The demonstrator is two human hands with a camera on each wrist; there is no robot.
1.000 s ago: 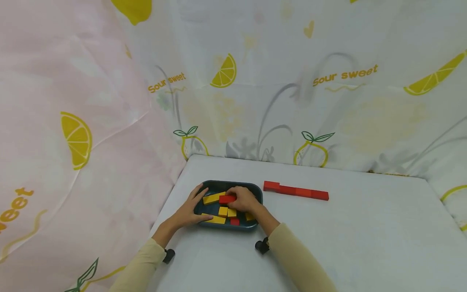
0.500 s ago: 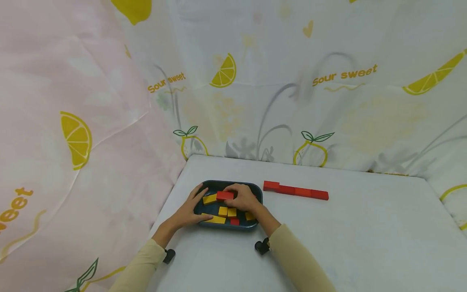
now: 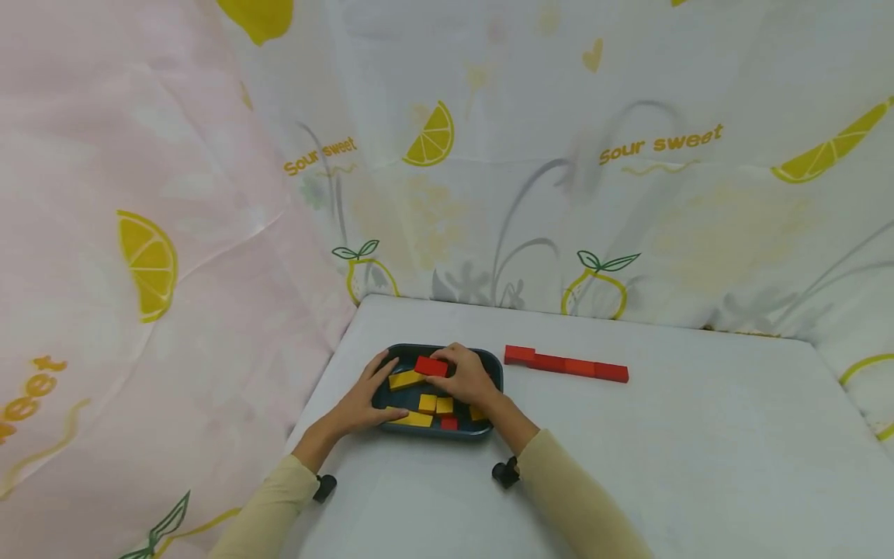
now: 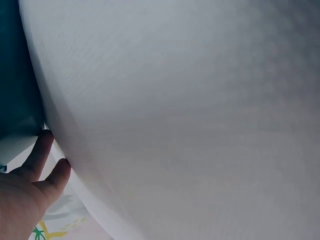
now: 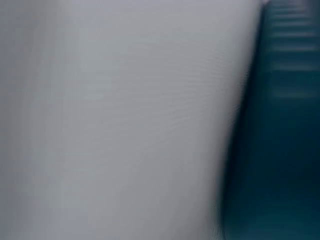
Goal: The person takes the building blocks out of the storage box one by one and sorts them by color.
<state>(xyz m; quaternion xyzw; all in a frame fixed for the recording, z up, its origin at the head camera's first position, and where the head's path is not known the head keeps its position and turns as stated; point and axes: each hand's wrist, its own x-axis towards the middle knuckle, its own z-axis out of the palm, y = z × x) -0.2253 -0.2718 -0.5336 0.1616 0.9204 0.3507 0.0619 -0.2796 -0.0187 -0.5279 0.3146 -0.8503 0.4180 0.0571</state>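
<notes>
A dark blue-green tray (image 3: 436, 435) lies on the white table, holding several yellow and red blocks. My right hand (image 3: 471, 382) pinches a red rectangular block (image 3: 431, 366) between thumb and fingers, above the tray's far half. Below it is a long yellow block (image 3: 405, 380). Two small yellow cubes (image 3: 436, 404), another long yellow block (image 3: 419, 420) and a small red block (image 3: 449, 424) lie nearer the front. Across the tray's left end my left hand (image 3: 358, 405) spreads, thumb over the near rim. The right wrist view is blurred and hides that hand's fingers.
To the right of the tray a row of red blocks (image 3: 566, 364) lies end to end, its left end block sitting higher. A fruit-printed cloth (image 3: 489, 194) hangs behind the white table (image 3: 670, 450) and along its left side.
The red block has come up from within the tray and shifted slightly left and away, pinched in the right hand. My left hand has stayed at the tray's left end.
</notes>
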